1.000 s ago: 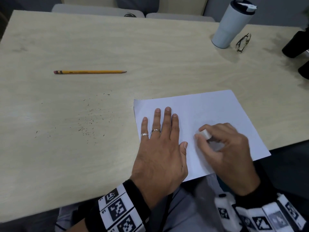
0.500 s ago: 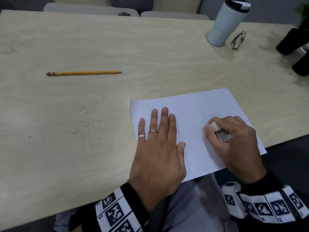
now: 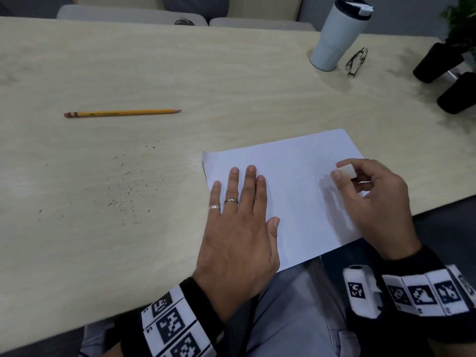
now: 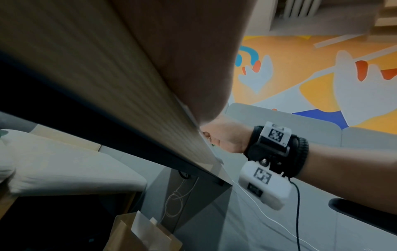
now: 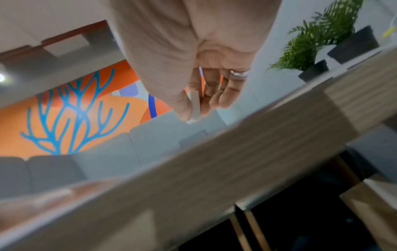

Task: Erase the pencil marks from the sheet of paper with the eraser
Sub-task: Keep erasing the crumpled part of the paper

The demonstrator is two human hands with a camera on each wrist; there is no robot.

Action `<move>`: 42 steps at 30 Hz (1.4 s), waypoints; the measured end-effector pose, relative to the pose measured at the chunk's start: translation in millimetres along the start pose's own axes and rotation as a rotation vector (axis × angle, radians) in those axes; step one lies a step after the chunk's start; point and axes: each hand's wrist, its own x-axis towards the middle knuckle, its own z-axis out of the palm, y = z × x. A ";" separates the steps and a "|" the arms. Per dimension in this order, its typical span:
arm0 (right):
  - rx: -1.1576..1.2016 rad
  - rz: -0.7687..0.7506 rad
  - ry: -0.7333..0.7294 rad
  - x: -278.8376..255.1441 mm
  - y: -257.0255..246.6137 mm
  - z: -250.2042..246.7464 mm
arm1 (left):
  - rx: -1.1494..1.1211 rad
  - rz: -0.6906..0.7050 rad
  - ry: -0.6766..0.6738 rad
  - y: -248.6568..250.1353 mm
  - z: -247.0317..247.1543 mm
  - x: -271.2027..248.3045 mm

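Observation:
A white sheet of paper (image 3: pixel 288 171) lies at the near edge of the table, one corner hanging over it. My left hand (image 3: pixel 239 210) lies flat on the sheet's left part, fingers straight, pressing it down. My right hand (image 3: pixel 371 202) hovers over the sheet's right side and pinches a small white eraser (image 3: pixel 346 170) between thumb and fingers. In the right wrist view the eraser (image 5: pixel 196 105) shows edge-on beside the thumb, above the table edge. I see no pencil marks on the paper from here. In the left wrist view my right hand (image 4: pixel 225 141) shows past the table edge.
A yellow pencil (image 3: pixel 122 113) lies far left on the table (image 3: pixel 231 86). Dark eraser crumbs (image 3: pixel 128 186) are scattered left of the sheet. A white tumbler (image 3: pixel 337 34) and folded glasses (image 3: pixel 356 62) stand at the back right, with black plant pots (image 3: pixel 438 63) beyond.
My right hand has carried the eraser to the right across the sheet, toward its right edge. The left hand has stayed flat on the paper.

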 end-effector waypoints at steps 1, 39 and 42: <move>0.024 0.031 -0.012 -0.6 2.6 3.0 | -0.005 -0.007 -0.001 0.0 -0.7 -0.2; -0.042 -0.234 -0.240 -22.2 -37.2 43.3 | 0.026 -0.034 -0.043 4.0 -3.2 6.2; -0.085 -0.174 -0.159 -2.6 -22.4 31.7 | 0.020 -0.037 -0.044 3.8 -3.9 6.0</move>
